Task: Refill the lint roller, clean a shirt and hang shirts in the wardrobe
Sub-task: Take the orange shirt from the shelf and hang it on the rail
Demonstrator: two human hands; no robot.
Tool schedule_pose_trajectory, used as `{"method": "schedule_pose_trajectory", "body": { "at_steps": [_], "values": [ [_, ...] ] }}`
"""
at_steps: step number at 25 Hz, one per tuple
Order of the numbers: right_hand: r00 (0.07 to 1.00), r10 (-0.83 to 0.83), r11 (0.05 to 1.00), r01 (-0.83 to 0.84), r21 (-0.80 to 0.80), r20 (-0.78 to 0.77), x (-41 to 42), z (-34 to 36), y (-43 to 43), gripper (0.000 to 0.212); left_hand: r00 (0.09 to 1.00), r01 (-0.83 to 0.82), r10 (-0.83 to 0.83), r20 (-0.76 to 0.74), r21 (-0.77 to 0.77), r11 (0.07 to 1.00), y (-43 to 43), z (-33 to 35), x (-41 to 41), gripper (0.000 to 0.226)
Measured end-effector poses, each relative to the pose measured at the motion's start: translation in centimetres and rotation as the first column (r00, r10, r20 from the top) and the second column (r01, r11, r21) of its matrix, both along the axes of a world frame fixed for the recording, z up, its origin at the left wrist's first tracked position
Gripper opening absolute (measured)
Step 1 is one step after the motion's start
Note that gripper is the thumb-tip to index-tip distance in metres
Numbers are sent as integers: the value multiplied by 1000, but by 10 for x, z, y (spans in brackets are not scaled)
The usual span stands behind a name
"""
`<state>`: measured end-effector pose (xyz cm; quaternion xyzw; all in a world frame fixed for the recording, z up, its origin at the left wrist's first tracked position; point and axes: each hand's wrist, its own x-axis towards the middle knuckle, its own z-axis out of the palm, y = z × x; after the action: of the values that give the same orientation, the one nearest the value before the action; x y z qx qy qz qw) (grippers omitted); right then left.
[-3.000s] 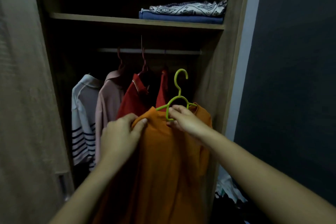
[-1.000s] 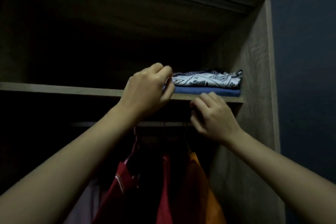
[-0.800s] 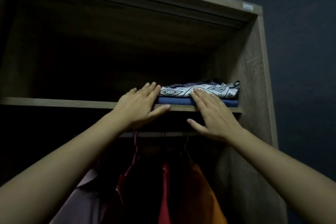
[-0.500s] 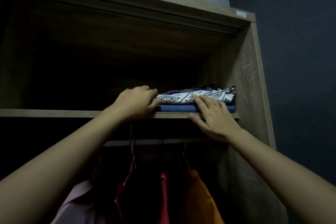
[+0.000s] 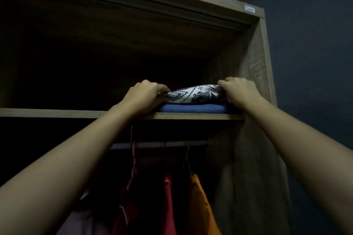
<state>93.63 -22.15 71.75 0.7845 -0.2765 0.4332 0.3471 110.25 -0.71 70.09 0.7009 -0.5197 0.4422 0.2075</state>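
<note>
A folded white shirt with black patterns (image 5: 193,95) lies on a folded blue garment (image 5: 191,108) on the wardrobe's upper shelf (image 5: 57,113). My left hand (image 5: 143,95) grips the patterned shirt's left end with curled fingers. My right hand (image 5: 238,90) grips its right end the same way. Below the shelf, the orange shirt (image 5: 200,202) hangs on the rail (image 5: 158,144) beside a red shirt (image 5: 169,204). No lint roller is in view.
The wardrobe's right side panel (image 5: 254,101) stands close to my right hand. A dark blue wall (image 5: 313,63) lies to the right. A pale pink garment (image 5: 76,221) hangs at the lower left. The shelf's left part is dark.
The orange shirt went from my hands onto the rail. Both hands rose to the shelf, lay flat on the folded stack, then spread to its two ends and curled round the patterned shirt.
</note>
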Motion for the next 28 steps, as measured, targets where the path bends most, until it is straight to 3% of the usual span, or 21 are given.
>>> {"method": "schedule_pose_trajectory", "body": {
  "at_steps": [2, 5, 7, 9, 11, 13, 14, 16, 18, 19, 21, 23, 25, 28],
  "values": [
    [998, -1, 999, 3, 36, -56, 2, -4, -2, 24, 999, -39, 38, 34, 20, 999, 4, -2, -3, 31],
    [977, 43, 984, -4, 180, -209, -1, -7, -4, 32, 992, -85, 97, -77, 146, 986, 13, 0, -3, 39],
    [978, 54, 977, -10, 213, -200, -6, -17, -4, 50, 990, -143, 144, 4, 163, 976, 15, -10, -9, 53],
    [978, 204, 975, -199, 96, -41, -9, -40, 0, 59, 967, 27, -10, 255, -63, 998, 20, -36, -20, 55],
    [843, 531, 847, -529, -53, 88, -8, -81, 16, 49, 900, 356, -265, 345, -234, 905, 23, -77, -33, 40],
    [690, 713, 697, -717, -15, 127, 1, -135, 30, 38, 885, 464, -440, 150, -328, 823, 14, -130, -40, 30],
    [663, 730, 662, -747, 70, 165, 10, -160, 36, 35, 881, 436, -472, -8, -370, 820, 4, -153, -41, 29],
    [691, 669, 628, -723, 289, 275, 30, -210, 46, 35, 842, 256, -376, -386, -327, 910, -23, -198, -37, 43],
    [783, 515, 551, -614, 565, 349, 45, -250, 52, 50, 645, 118, -167, -745, -120, 986, -46, -236, -26, 72],
    [821, 443, 475, -556, 682, 361, 49, -262, 53, 59, 539, 129, -104, -836, -40, 991, -54, -250, -23, 83],
    [861, 350, 324, -480, 815, 368, 54, -277, 51, 66, 410, 183, -80, -909, -4, 983, -66, -270, -22, 91],
    [890, 268, 253, -435, 864, 369, 57, -280, 50, 53, 358, 134, -95, -929, -49, 990, -73, -277, -30, 79],
    [904, 224, 237, -413, 879, 364, 60, -282, 49, 35, 326, 42, -158, -932, -152, 987, -75, -277, -38, 57],
    [899, 189, 265, -435, 861, 396, 57, -284, 47, 30, 277, -97, -307, -910, -344, 934, -64, -278, -48, 38]
  ]
}}
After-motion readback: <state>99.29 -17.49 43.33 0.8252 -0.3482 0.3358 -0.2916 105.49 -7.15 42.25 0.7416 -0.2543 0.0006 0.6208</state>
